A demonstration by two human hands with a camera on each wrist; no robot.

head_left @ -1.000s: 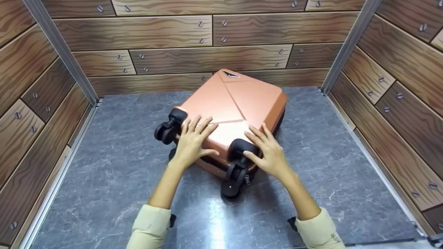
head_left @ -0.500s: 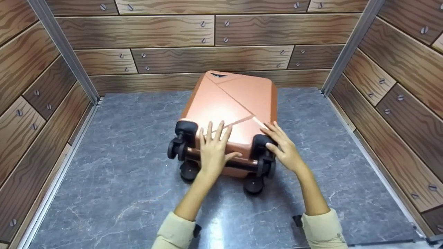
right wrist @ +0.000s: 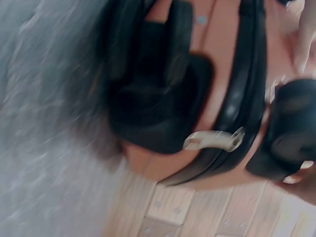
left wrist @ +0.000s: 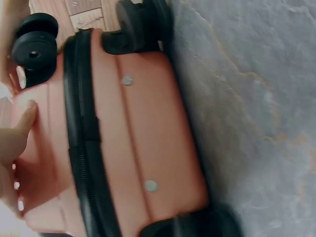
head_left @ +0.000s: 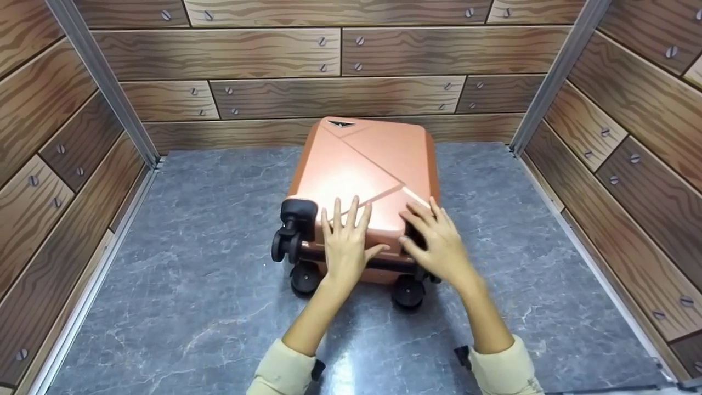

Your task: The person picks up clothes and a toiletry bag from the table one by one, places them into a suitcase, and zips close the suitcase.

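Note:
A rose-gold hard-shell suitcase (head_left: 356,170) lies flat on the floor, its wheeled end toward me and its dark logo at the far left corner. My left hand (head_left: 346,247) rests on the near edge with fingers spread and straight, thumb stretched out to the right. My right hand (head_left: 439,244) lies over the near right corner, touching the shell and largely covering the black wheel mount there. The left wheel (head_left: 288,241) shows fully at the near left corner. In the right wrist view a metal zipper pull (right wrist: 215,140) hangs by the black zipper (left wrist: 86,163), which the left wrist view also shows.
Grey marbled flooring (head_left: 192,247) surrounds the suitcase. A wood-patterned wall (head_left: 263,55) stands behind it, with similar panels at the left and right (head_left: 647,181). Metal posts (head_left: 104,82) mark the back corners.
The suitcase has turned so its wheeled end faces me more squarely, its near end swinging rightward. Both hands moved with it; lately the right hand slid slightly left over the corner wheel.

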